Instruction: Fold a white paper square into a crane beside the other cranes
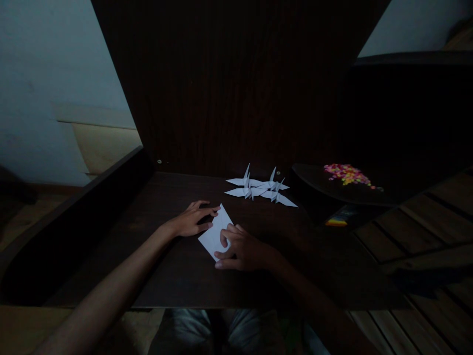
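A folded sheet of white paper (215, 235) lies slantwise on the dark tabletop between my hands. My left hand (194, 218) rests at its upper left edge, fingers spread and the fingertips touching the paper. Over the paper's right side lies my right hand (244, 249), its fingers bent. Thumb and a fingertip meet close together at the near corner, closed on the paper there; part of the sheet is hidden beneath this hand. Just beyond the paper stand several white origami cranes (247, 191), set close together in two rows.
Small colourful pieces (347, 174) are heaped on a dark curved ledge (314, 185) to the right. Below it sits a box with a yellow edge (336, 223). A raised side board (74, 217) bounds the left, and a tall dark panel (236, 88) rises behind.
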`<state>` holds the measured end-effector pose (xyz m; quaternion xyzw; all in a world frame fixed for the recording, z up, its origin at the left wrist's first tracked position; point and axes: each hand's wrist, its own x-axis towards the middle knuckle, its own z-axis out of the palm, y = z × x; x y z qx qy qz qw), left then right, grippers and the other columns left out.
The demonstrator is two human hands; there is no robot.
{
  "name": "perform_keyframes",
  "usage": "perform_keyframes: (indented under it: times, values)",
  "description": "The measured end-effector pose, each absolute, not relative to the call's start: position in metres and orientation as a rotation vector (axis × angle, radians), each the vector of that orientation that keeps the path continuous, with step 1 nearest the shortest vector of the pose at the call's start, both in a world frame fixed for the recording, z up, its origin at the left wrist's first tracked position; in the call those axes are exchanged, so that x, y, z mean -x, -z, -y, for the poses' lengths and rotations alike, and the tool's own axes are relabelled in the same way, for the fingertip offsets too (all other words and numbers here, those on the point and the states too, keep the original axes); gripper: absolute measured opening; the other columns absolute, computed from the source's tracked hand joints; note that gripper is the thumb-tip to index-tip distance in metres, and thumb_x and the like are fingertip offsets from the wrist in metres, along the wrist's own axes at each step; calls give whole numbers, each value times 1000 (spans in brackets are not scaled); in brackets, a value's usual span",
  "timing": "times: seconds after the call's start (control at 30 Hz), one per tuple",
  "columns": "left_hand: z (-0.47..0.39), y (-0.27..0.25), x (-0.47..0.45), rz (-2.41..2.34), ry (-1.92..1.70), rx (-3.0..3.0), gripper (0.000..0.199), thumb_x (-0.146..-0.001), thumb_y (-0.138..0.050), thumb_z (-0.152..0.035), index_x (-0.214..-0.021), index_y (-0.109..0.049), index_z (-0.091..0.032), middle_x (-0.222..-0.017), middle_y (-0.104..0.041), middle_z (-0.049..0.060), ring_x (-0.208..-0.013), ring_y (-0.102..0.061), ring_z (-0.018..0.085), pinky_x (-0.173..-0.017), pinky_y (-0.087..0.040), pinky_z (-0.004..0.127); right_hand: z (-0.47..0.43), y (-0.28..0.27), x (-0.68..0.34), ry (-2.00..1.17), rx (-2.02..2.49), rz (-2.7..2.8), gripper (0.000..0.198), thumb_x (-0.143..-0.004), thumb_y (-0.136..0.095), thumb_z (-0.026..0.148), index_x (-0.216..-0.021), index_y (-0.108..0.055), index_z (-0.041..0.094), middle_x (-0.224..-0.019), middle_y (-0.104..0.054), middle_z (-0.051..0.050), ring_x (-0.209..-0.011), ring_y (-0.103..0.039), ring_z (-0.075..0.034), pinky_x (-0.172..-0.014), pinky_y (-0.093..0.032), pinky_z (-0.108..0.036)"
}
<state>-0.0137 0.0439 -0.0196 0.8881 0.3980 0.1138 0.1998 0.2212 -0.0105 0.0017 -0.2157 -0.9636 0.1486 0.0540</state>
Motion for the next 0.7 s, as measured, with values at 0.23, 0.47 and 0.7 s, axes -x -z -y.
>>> perform_keyframes:
  times: [0.23, 0.47, 0.7]
  values:
    - [-42, 13, 16, -1061, -253, -2514, 46, -82, -58, -39, -125, -50, -24, -149, -36, 5, -138, -22, 32, -109, -22, 51, 9, 3, -224, -539, 610, 2910, 31, -82, -60, 51, -96, -73, 27, -89, -50, -3, -87, -43, -18, -80, -32, -33]
    - [-42, 14, 15, -1075, -242, -2511, 51, -80, -59, -45, -126, -49, -26, -151, -32, 4, -139, -20, 33, -109, -21, 53, -10, 4, -238, -523, 860, 2595, 20, -82, -67, 34, -94, -73, 19, -84, -55, -3, -85, -48, -17, -78, -37, -30]
    - [-37, 16, 10, -1107, -243, -2493, 83, -71, -64, -59, -140, -35, -23, -147, -39, 10, -140, -16, 35, -110, -16, 55, -20, 5, -241, -414, 1146, 2621, 5, -78, -70, 23, -76, -71, 19, -81, -60, -2, -82, -51, -16, -70, -39, -29]
